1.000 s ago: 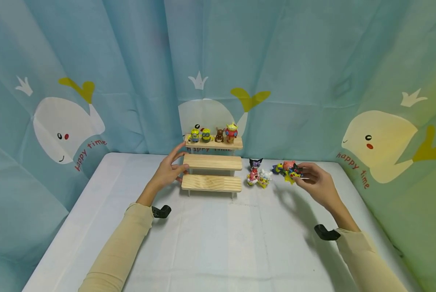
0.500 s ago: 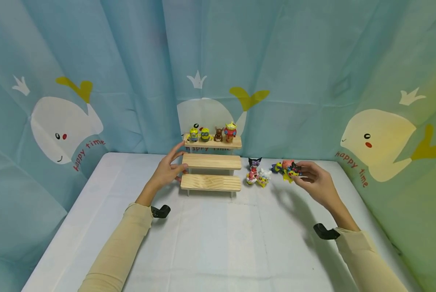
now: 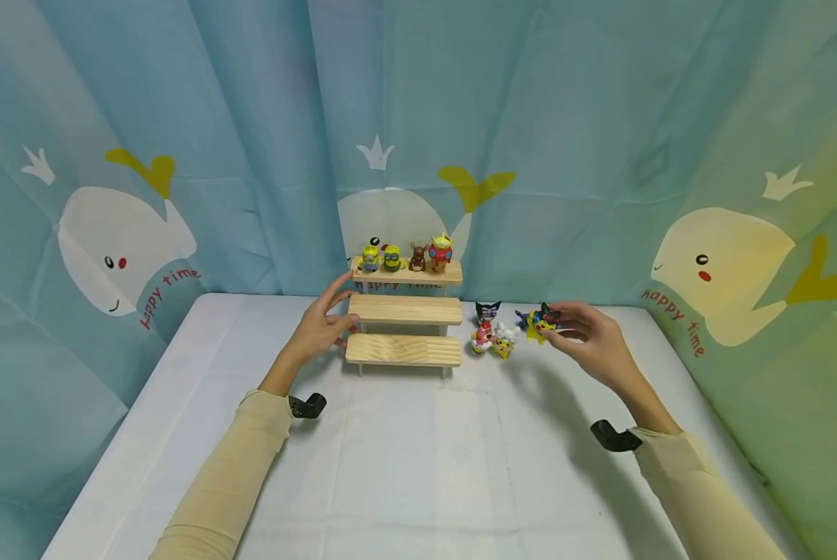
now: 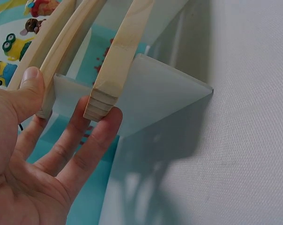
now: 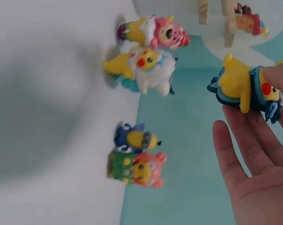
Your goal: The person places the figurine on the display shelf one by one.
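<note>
Left hand [image 3: 320,330], fingers straight, steadies the wooden step shelf's [image 3: 404,311] left edge. Right hand [image 3: 586,338] pinches a yellow figurine [image 5: 247,86], lifted above the table [image 3: 404,467], right of the shelf.

Wood, plastic and cloth

I saw pale, matt, grainy wood on the stepped shelf [image 3: 404,311]; right of it, a glossy plastic figure [image 5: 247,89]; underneath, a woven tablecloth [image 3: 418,467].

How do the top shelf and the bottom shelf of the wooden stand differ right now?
The top shelf carries four small figures in a row; the bottom shelf carries none. The top shelf sits highest and farthest back; the bottom shelf sits lowest and nearest the person. The left hand touches the stand's left end below the top shelf. Both are pale wooden planks of the same stand.
</note>
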Demonstrator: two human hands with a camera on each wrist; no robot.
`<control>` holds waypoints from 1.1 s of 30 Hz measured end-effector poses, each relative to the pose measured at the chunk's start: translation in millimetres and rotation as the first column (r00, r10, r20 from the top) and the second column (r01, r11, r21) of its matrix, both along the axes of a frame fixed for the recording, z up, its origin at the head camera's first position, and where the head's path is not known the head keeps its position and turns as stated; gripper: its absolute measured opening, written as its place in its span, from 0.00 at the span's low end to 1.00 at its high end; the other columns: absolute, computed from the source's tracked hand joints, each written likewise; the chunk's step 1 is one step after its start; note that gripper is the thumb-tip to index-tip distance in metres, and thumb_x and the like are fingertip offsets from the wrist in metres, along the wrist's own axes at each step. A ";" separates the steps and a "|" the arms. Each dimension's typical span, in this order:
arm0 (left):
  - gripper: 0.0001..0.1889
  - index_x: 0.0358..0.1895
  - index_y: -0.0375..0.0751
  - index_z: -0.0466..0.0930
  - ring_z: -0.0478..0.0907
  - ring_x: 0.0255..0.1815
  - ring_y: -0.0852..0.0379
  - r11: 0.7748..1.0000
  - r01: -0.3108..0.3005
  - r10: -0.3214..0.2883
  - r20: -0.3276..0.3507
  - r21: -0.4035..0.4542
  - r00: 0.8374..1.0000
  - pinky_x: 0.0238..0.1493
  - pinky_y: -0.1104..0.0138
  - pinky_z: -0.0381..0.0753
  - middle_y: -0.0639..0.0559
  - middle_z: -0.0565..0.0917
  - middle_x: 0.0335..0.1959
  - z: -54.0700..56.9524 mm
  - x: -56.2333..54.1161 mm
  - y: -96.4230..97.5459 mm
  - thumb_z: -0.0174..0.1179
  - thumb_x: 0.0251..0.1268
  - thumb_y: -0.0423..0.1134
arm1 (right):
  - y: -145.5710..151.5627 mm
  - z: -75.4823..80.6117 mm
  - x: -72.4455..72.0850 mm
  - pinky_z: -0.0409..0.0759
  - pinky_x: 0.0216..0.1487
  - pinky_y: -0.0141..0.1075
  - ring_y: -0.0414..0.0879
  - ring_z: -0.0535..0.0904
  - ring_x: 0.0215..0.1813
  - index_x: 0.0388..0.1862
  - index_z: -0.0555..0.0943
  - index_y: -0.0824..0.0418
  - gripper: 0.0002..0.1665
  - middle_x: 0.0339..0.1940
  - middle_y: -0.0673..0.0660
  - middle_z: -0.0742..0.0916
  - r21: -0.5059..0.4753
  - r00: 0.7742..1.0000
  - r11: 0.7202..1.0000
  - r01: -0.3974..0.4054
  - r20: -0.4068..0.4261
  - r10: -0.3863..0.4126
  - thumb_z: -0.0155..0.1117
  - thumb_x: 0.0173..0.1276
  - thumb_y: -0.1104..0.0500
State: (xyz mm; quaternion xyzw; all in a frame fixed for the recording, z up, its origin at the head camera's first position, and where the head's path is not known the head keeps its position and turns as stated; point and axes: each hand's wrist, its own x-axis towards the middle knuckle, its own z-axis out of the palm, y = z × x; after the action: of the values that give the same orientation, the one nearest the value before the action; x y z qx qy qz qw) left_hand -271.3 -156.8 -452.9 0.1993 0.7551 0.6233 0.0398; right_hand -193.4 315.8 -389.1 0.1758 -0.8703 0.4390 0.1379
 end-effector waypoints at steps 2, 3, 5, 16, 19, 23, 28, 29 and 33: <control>0.41 0.82 0.73 0.51 0.85 0.47 0.31 1.000 0.004 -0.004 -0.002 -0.002 1.000 0.31 0.40 0.86 0.39 0.61 0.80 0.0 -0.4 -0.2 0.61 0.76 0.36 | -4.5 3.5 -1.1 0.81 0.48 0.20 0.28 0.81 0.46 0.62 0.80 0.68 0.26 0.50 0.66 0.87 0.023 1.000 1.000 -0.002 -0.004 0.002 0.74 0.66 0.68; 0.41 0.82 0.73 0.51 0.85 0.47 0.30 1.000 0.007 -0.007 -0.003 0.000 1.000 0.31 0.39 0.86 0.39 0.61 0.80 -0.1 -0.6 -0.3 0.61 0.76 0.36 | -7.1 5.5 -1.5 0.82 0.47 0.20 0.28 0.82 0.45 0.62 0.80 0.67 0.25 0.50 0.66 0.87 0.033 1.000 0.999 -0.003 -0.004 0.003 0.74 0.66 0.68; 0.41 0.83 0.71 0.50 0.84 0.48 0.27 1.000 0.013 -0.013 -0.004 0.006 1.000 0.31 0.36 0.84 0.38 0.60 0.80 0.1 -0.8 -0.3 0.60 0.76 0.35 | -12.2 9.2 -2.6 0.82 0.47 0.20 0.29 0.82 0.44 0.62 0.80 0.66 0.25 0.49 0.65 0.87 0.055 1.000 0.998 -0.005 -0.005 0.005 0.74 0.67 0.66; 0.41 0.82 0.73 0.51 0.86 0.42 0.36 1.000 0.001 -0.001 0.003 -0.009 1.000 0.31 0.40 0.86 0.38 0.60 0.80 3.2 0.7 0.3 0.61 0.76 0.37 | -51.2 26.7 -13.4 0.86 0.50 0.34 0.47 0.86 0.46 0.62 0.81 0.63 0.24 0.49 0.62 0.88 0.076 0.995 0.993 -0.096 0.007 0.095 0.75 0.68 0.63; 0.41 0.82 0.73 0.51 0.87 0.40 0.39 1.000 0.003 -0.003 -0.001 -0.010 1.000 0.32 0.38 0.86 0.38 0.60 0.80 2.2 0.6 0.2 0.61 0.76 0.37 | -64.0 28.8 -17.5 0.87 0.49 0.36 0.50 0.87 0.46 0.61 0.82 0.63 0.24 0.48 0.61 0.88 0.058 0.991 0.990 -0.132 0.007 0.132 0.75 0.67 0.63; 0.41 0.82 0.72 0.51 0.87 0.38 0.41 1.000 0.002 -0.002 0.002 -0.006 1.000 0.32 0.38 0.86 0.38 0.60 0.80 2.2 1.4 0.1 0.61 0.76 0.37 | -81.4 31.4 -23.5 0.87 0.50 0.40 0.53 0.87 0.46 0.60 0.82 0.63 0.24 0.48 0.61 0.89 0.044 0.986 0.985 -0.167 0.015 0.166 0.76 0.67 0.63; 0.41 0.82 0.74 0.51 0.87 0.41 0.42 1.000 -0.003 0.003 0.006 -0.009 1.000 0.32 0.38 0.86 0.39 0.61 0.80 2.3 1.6 0.5 0.61 0.76 0.37 | -101.4 35.4 -29.6 0.87 0.52 0.49 0.55 0.87 0.49 0.60 0.82 0.63 0.24 0.48 0.62 0.89 0.038 0.981 0.980 -0.194 0.030 0.193 0.76 0.66 0.61; 0.41 0.82 0.75 0.51 0.87 0.41 0.42 1.000 -0.002 0.002 0.007 -0.010 1.000 0.33 0.38 0.86 0.40 0.61 0.80 2.0 1.4 0.3 0.61 0.76 0.37 | -105.4 36.0 -30.7 0.87 0.52 0.49 0.55 0.87 0.49 0.60 0.82 0.63 0.24 0.48 0.62 0.89 0.039 0.980 0.980 -0.197 0.034 0.196 0.76 0.66 0.61; 0.41 0.81 0.76 0.52 0.87 0.44 0.40 1.000 -0.001 0.001 0.018 -0.003 1.000 0.34 0.37 0.85 0.42 0.62 0.80 1.9 1.5 0.3 0.60 0.77 0.36 | -122.1 36.7 -34.3 0.87 0.51 0.47 0.54 0.86 0.49 0.60 0.82 0.63 0.24 0.50 0.62 0.88 0.039 0.977 0.977 -0.209 0.045 0.207 0.76 0.67 0.62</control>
State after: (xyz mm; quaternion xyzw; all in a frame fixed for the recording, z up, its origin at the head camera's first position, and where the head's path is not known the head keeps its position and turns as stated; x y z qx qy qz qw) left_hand -269.8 -156.4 -451.1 0.1932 0.7558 0.6239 0.0469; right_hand -227.6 193.7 -352.4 0.2597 -0.8590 0.4356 0.0695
